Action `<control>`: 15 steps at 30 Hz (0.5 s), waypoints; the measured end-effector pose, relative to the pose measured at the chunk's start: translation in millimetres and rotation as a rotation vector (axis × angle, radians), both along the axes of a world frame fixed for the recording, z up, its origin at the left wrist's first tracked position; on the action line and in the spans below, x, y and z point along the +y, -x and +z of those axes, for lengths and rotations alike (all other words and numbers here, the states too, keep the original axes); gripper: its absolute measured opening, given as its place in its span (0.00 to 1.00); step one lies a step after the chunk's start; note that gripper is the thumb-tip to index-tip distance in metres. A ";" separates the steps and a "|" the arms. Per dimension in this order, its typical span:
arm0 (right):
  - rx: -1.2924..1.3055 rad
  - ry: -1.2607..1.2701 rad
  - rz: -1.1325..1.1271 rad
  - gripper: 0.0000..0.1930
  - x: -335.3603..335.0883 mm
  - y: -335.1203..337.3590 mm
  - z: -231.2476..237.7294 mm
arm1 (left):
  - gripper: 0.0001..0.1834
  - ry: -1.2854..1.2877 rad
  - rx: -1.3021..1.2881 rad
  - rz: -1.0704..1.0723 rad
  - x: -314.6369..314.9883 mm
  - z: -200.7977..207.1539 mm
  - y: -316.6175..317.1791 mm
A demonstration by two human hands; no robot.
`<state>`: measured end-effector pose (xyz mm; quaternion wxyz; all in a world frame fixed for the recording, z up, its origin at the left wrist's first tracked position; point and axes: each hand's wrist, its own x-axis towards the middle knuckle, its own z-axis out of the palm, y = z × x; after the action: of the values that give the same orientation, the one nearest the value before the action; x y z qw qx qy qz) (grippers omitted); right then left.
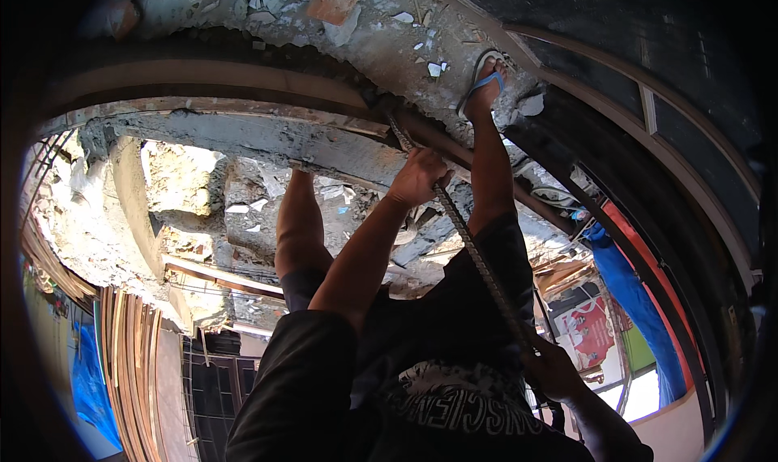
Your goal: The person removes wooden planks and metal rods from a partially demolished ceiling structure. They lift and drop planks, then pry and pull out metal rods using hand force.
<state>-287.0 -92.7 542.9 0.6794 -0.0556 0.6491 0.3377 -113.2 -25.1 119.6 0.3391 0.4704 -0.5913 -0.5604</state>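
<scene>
A long ribbed steel bar (484,267) slants from the beam ahead back toward my right side. Near its far end my left hand (421,177) is closed around it, just above a grey, mortar-smeared plank (267,142). My right hand (551,369), in shadow beside my hip, is wrapped around the lower part of the same bar. Beyond my left hand the bar's far end reaches the plank and a dark brown beam (442,138), and I cannot make out exactly where it stops.
My right foot (486,81) in a flip-flop stands on rubble-strewn ground. Broken concrete (251,211) lies below the plank. Stacked wooden strips (130,365) stand at the lower left. Dark framed panels (648,97) border the right side, with a blue tarp (628,300) hanging nearby.
</scene>
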 end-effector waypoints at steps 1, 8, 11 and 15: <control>-0.065 0.119 0.129 0.30 4.6 -5.4 -1.5 | 0.13 0.013 -0.008 -0.008 1.9 1.3 -0.3; -0.040 0.248 0.336 0.33 72.2 -25.0 5.7 | 0.12 0.039 -0.018 -0.056 18.5 0.6 -11.8; -0.020 0.217 0.368 0.34 92.1 -19.2 4.3 | 0.12 0.032 -0.022 -0.075 21.1 -2.2 -9.6; -0.055 0.314 0.340 0.34 102.6 -16.5 -3.8 | 0.10 0.046 -0.045 -0.092 22.6 -4.2 -8.4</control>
<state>-270.5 10.0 539.1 0.6133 -0.2782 0.6562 0.3405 -104.7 -2.6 115.5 0.3106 0.4472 -0.6325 -0.5509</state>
